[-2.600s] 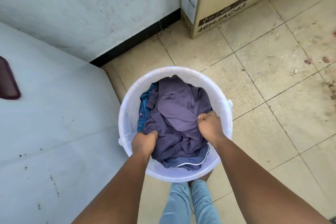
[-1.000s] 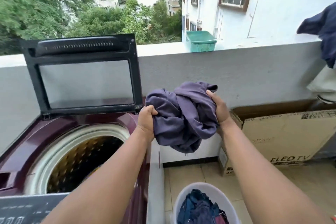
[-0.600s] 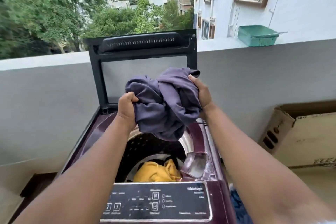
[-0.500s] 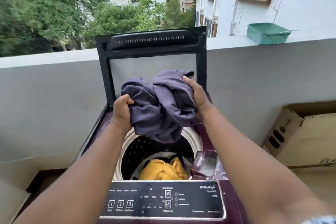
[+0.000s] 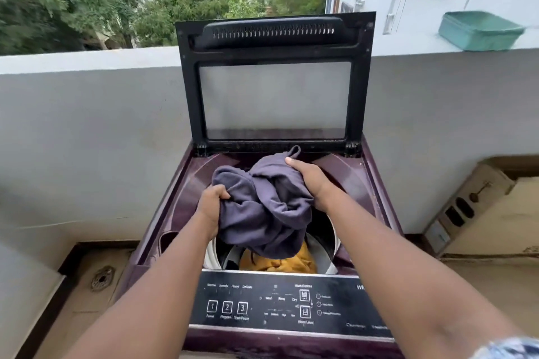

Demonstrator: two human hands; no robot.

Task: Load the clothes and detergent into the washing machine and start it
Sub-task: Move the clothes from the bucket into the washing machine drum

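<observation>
The person stands in front of the washing machine [image 5: 186,207], whose lid [image 5: 274,81] is lifted up and leans back toward the balcony wall [image 5: 87,140]. Both hands hold one bundle of purple clothes [image 5: 262,210] directly above the open drum [image 5: 326,239]: the left hand [image 5: 211,207] has its fingers curled into the cloth at the left side, and the right hand [image 5: 309,181] grasps the upper right part, the thumb lying on top of the fabric. The lowest folds of the bundle hang into the mouth of the drum, and I cannot tell if they touch what lies below. Inside the drum there is already a yellow garment [image 5: 280,262], so I judge that the loading is partly done. The purple bundle is not yet let go, and this seems to be the step in hand. What is left, as far as I can judge: to drop this bundle, to add any clothes that remain, to put in the detergent, which I do not see anywhere here, to close the lid, and to press the buttons on the control panel [image 5: 291,303] near the front edge. No display on the panel looks lit, so the machine is probably not started. A green tub [image 5: 478,32] stands on top of the wall at the right, and a cardboard box [image 5: 481,210] lies beside the machine.
</observation>
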